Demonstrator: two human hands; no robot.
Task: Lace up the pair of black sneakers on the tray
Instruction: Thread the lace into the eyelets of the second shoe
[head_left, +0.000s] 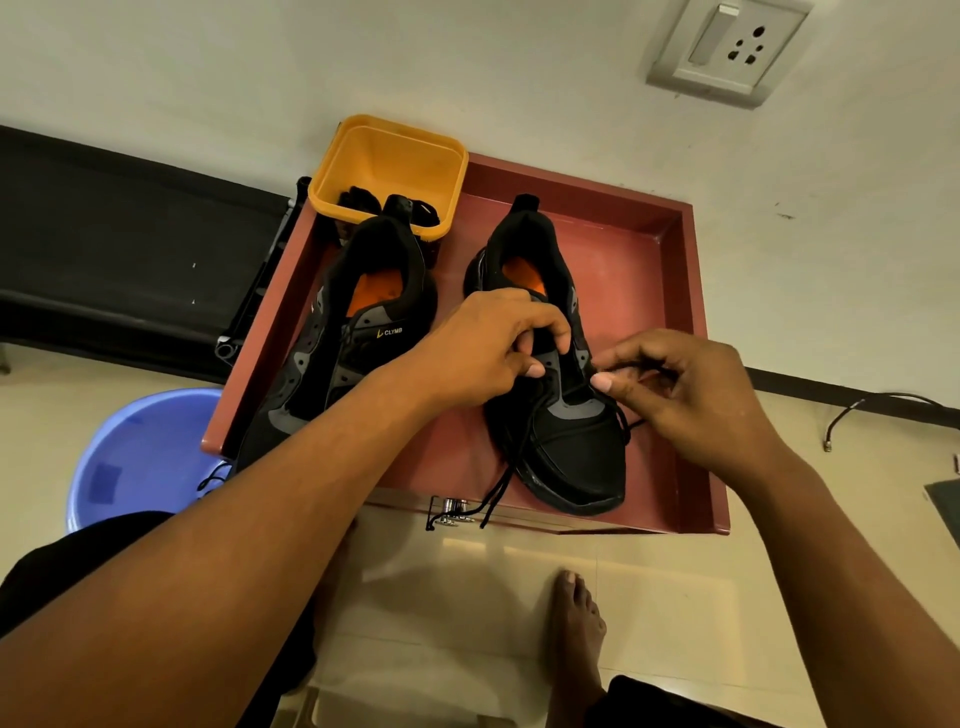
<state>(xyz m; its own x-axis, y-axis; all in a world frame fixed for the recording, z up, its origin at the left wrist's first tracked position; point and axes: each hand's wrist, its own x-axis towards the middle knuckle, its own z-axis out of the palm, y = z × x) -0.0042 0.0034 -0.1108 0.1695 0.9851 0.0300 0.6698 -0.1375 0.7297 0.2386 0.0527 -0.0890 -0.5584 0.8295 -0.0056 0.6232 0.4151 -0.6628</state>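
Observation:
Two black sneakers with orange insoles stand on a red-brown tray (649, 291), toes toward me. The left sneaker (353, 332) is partly covered by my left forearm. My left hand (488, 358) grips the tongue area of the right sneaker (566, 447), fingers curled over its upper eyelets. My right hand (685, 389) pinches a black lace (498, 493) at the shoe's right eyelet row. Loose lace ends trail over the toe and hang past the tray's front edge.
A yellow tub (389, 166) holding dark items sits at the tray's back left corner. A blue bucket (140, 462) stands on the floor left of the tray. A wall socket (727, 47) is above right. My bare foot (576, 623) rests on the tiled floor.

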